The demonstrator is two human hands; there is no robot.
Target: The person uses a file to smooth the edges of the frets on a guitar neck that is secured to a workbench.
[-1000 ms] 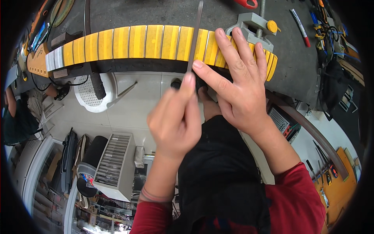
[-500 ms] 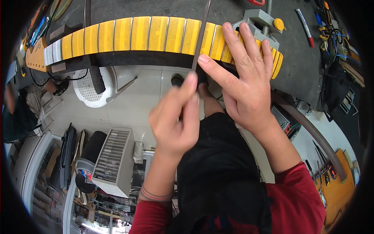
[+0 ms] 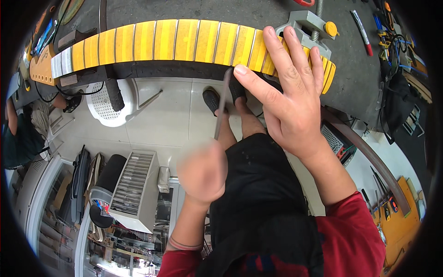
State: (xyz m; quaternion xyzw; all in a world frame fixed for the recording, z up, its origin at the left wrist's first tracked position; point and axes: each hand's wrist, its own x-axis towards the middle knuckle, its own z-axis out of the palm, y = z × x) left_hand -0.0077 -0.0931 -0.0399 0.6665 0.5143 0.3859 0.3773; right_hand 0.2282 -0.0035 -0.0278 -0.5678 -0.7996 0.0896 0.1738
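Observation:
A guitar neck (image 3: 187, 39) lies across the bench, its fretboard masked in yellow with strips of metal fret showing and some pale bands near the headstock. My right hand (image 3: 290, 104) rests on the neck's right part with fingers stretched out, the index fingertip at the near edge. A long thin dark file (image 3: 223, 104) runs down from beside that fingertip into my left hand (image 3: 202, 171), which is blurred and closed round its lower end. Just beyond my right fingers stands a grey clamp (image 3: 300, 21) with a yellow knob.
A marker (image 3: 361, 32) and tangled tools (image 3: 390, 34) are at the bench's right, more tools (image 3: 44, 32) at the left. Below are a white stool (image 3: 99, 104), a slotted box (image 3: 129, 194) and an orange board (image 3: 401, 231) with hand tools. Another person (image 3: 20, 134) is at the left edge.
My left hand has moved down toward me with the file, whose far end has left the fretboard's top for its near edge. My right hand looks almost unchanged.

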